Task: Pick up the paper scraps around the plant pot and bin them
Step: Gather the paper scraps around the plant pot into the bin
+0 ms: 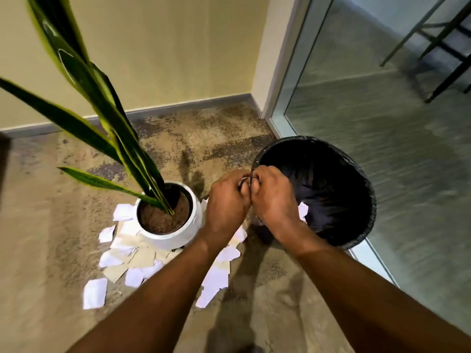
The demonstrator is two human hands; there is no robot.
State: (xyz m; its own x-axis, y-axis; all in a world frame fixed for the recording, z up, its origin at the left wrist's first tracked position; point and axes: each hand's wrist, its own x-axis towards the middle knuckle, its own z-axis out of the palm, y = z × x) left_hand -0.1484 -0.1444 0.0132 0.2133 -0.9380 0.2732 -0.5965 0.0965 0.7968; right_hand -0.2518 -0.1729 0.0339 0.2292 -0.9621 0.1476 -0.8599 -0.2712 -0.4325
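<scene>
A white plant pot [178,233] with soil and long green leaves stands on the carpet. Several white and beige paper scraps [94,293] lie around its front and sides. Right of the pot stands a black bin [356,225] lined with a black bag, with one white scrap [302,209] showing inside it. My left hand [225,202] and my right hand [274,197] meet at the bin's left rim. Both have their fingers curled, pinching what looks like the edge of the liner. No paper shows in either hand.
A beige wall with a grey skirting board runs behind the pot. A glass partition [382,98] in a metal frame stands directly right of the bin, with dark furniture legs behind it. Long leaves [96,93] reach up to the left, close to the camera.
</scene>
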